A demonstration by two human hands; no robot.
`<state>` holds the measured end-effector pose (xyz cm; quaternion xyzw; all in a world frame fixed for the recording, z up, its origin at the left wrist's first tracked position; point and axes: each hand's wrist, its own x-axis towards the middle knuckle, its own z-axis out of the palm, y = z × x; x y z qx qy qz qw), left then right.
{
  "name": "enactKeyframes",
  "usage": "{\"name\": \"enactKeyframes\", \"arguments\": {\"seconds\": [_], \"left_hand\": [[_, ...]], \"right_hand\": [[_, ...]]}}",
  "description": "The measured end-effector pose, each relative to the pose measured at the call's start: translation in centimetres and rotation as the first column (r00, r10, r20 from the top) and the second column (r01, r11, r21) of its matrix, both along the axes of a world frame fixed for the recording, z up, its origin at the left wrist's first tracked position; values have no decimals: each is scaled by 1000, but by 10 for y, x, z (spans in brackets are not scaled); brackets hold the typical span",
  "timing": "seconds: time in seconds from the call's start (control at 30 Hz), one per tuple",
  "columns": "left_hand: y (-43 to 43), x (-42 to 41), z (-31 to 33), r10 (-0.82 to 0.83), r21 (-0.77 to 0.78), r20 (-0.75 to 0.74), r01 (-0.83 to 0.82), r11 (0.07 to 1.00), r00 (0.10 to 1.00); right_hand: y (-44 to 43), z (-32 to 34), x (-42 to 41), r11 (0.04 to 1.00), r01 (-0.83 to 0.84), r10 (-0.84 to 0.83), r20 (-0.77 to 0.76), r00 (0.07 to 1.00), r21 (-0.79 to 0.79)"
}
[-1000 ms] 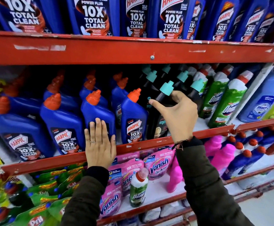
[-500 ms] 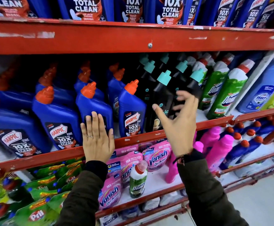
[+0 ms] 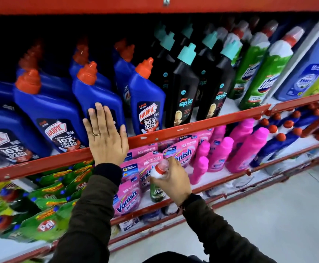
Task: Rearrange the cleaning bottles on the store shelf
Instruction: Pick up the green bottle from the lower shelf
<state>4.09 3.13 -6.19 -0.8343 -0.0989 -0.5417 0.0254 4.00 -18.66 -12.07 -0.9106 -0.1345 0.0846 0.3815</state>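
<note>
A small green Domex bottle (image 3: 156, 192) with a white neck and red cap stands on the lower shelf among pink Vanish pouches (image 3: 128, 200). My right hand (image 3: 172, 179) is closed around its neck. My left hand (image 3: 106, 137) lies flat, fingers apart, against a blue Harpic bottle (image 3: 96, 95) and the red shelf rail (image 3: 202, 124). On that middle shelf stand rows of blue Harpic bottles, then black Spic bottles (image 3: 185, 88) with teal caps, then tall green Domex bottles (image 3: 267, 73).
Pink bottles (image 3: 246, 149) and small blue bottles with red caps (image 3: 280, 141) fill the lower shelf to the right. Green Pril pouches (image 3: 46, 223) lie at the lower left. A pale blue bottle (image 3: 310, 73) stands far right. Grey floor (image 3: 268, 215) runs below the shelves.
My right hand let go of the black Spic bottle, dropped to the lower shelf and closed on the small green Domex bottle. The view tilted down. My left hand stayed on the Harpic bottle.
</note>
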Motion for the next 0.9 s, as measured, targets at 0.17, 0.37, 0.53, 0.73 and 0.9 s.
{"name": "enactKeyframes", "arguments": {"seconds": [0.17,0.37,0.53,0.73,0.9], "left_hand": [[0,0,0,-2,-5,6,2,1000,1000],[0,0,0,-10,-8,15,10,1000,1000],[2,3,-3,-9,-4,23,10,1000,1000],[3,3,-4,-15,19,34,15,1000,999],[3,4,-4,-28,16,44,28,999,999]], "right_hand": [[-25,40,21,987,83,-76,-57,995,135],[-71,150,39,911,197,-245,91,965,361],[-103,217,47,837,241,-427,310,850,491],[-133,252,74,782,319,-606,530,593,536],[-133,251,108,764,299,-628,552,549,571]]}}
